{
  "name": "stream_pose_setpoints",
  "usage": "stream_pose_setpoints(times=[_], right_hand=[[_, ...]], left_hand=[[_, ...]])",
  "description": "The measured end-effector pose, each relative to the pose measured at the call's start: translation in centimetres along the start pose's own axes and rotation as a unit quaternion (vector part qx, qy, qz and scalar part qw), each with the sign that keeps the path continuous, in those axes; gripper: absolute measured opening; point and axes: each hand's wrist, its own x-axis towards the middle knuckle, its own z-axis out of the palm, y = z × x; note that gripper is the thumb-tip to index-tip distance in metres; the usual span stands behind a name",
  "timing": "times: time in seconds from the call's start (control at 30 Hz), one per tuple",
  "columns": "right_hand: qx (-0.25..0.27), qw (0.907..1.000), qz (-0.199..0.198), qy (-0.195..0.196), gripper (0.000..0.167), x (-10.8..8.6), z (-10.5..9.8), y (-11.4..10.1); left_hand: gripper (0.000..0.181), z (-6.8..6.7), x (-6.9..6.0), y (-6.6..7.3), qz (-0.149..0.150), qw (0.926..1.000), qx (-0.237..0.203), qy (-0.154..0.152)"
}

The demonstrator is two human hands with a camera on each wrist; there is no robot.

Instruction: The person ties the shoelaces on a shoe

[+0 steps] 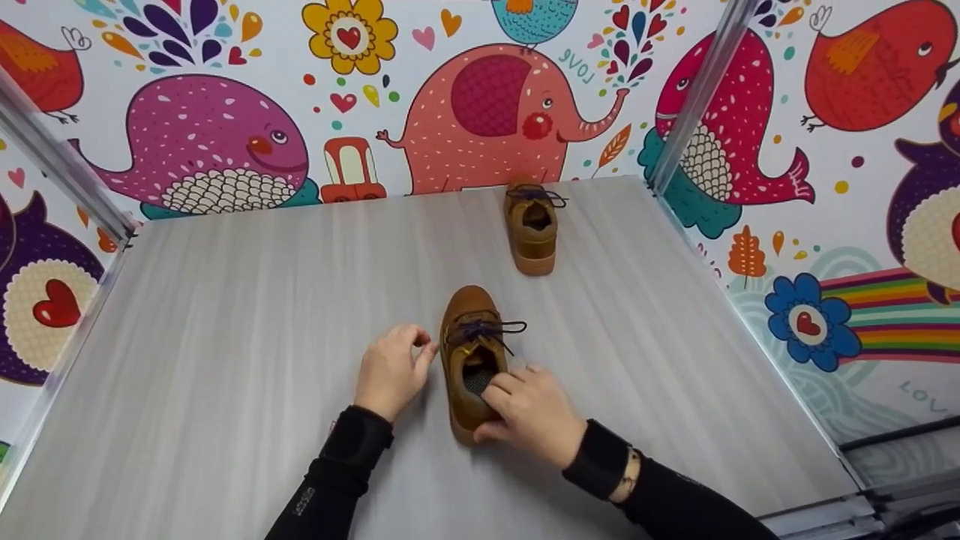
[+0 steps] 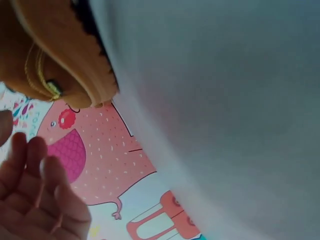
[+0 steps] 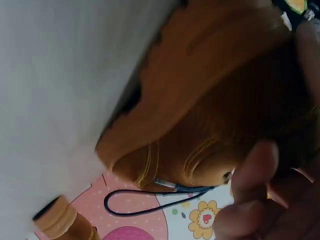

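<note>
A brown lace-up shoe (image 1: 471, 307) with dark laces stands on the grey tabletop, its toe pointing away from me. My right hand (image 1: 534, 411) holds it by the heel end, with fingers at the collar and the thumb by the back of the heel. Fingers (image 3: 255, 172) also show against the shoe's side (image 3: 175, 100) in the right wrist view. Left of the shoe is my left hand (image 1: 394, 369), its fingers loosely bent and holding nothing. The left wrist view shows that hand (image 2: 42, 195) a little apart from the shoe (image 2: 65, 55).
A second brown shoe (image 1: 534, 240) stands farther back, near the rear wall, its heel toward me. Printed panels with cartoon animals (image 1: 480, 112) rise along the back and sides, joined by metal posts (image 1: 701, 90). The pale wood-grain tabletop (image 1: 247, 337) extends around both shoes.
</note>
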Motion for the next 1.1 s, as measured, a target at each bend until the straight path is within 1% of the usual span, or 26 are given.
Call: stream_pose_setpoints(times=[0.07,0.17,0.27,0.33,0.43,0.57,0.63,0.67,0.7,0.77,0.87,0.93,0.97,1.03,1.1], right_hand=[[-0.016,0.9997,0.017,-0.002,0.053,0.1,0.2,0.2],[-0.022,0.9980,0.056,-0.021,0.049,1.2,0.9,1.5],[-0.010,0.9927,0.107,-0.055,0.046,3.2,2.6,3.7],[-0.001,0.9865,0.144,-0.079,0.044,4.8,3.9,5.7],[-0.008,0.9719,0.203,-0.119,0.043,7.0,5.7,9.3],[-0.027,0.9416,0.291,-0.167,0.042,9.2,7.5,13.8],[-0.032,0.9272,0.325,-0.183,0.042,10.0,8.1,15.4],[-0.034,0.9217,0.337,-0.189,0.042,10.2,8.3,15.9],[-0.038,0.9172,0.346,-0.194,0.043,10.4,8.5,16.3],[-0.046,0.9114,0.356,-0.201,0.046,10.6,8.6,16.8],[-0.054,0.9057,0.364,-0.210,0.054,10.4,8.6,16.8],[-0.046,0.9033,0.368,-0.216,0.065,10.0,8.4,16.6],[-0.039,0.9039,0.368,-0.215,0.071,9.6,8.2,16.4],[-0.020,0.9087,0.362,-0.207,0.081,8.8,7.8,16.1],[-0.003,0.9190,0.349,-0.184,0.085,7.7,7.1,15.8]], left_hand=[[0.017,0.1,-0.2,0.1,0.017,0.9996,0.021,-0.001],[0.019,0.3,-0.4,0.1,0.027,0.9990,0.034,0.005],[0.020,0.4,-0.5,0.0,0.036,0.9984,0.040,0.016],[0.020,0.8,-0.4,0.1,0.042,0.9982,0.040,0.016],[0.020,1.5,-0.1,0.4,0.048,0.9982,0.035,0.003],[0.020,2.4,0.0,1.1,0.048,0.9985,0.022,-0.013],[0.021,2.7,0.1,1.4,0.046,0.9987,0.013,-0.016],[0.020,2.8,0.1,1.5,0.044,0.9989,0.008,-0.016],[0.020,2.9,0.1,1.6,0.042,0.9990,0.004,-0.018],[0.020,3.0,0.2,1.8,0.036,0.9991,-0.005,-0.021],[0.019,3.0,0.3,1.8,0.028,0.9991,-0.013,-0.029],[0.019,2.9,0.3,1.8,0.026,0.9990,-0.014,-0.033],[0.019,2.9,0.3,1.8,0.026,0.9989,-0.014,-0.035],[0.019,2.8,0.3,1.8,0.028,0.9989,-0.010,-0.036],[0.019,2.7,0.2,1.8,0.030,0.9989,-0.006,-0.035]])
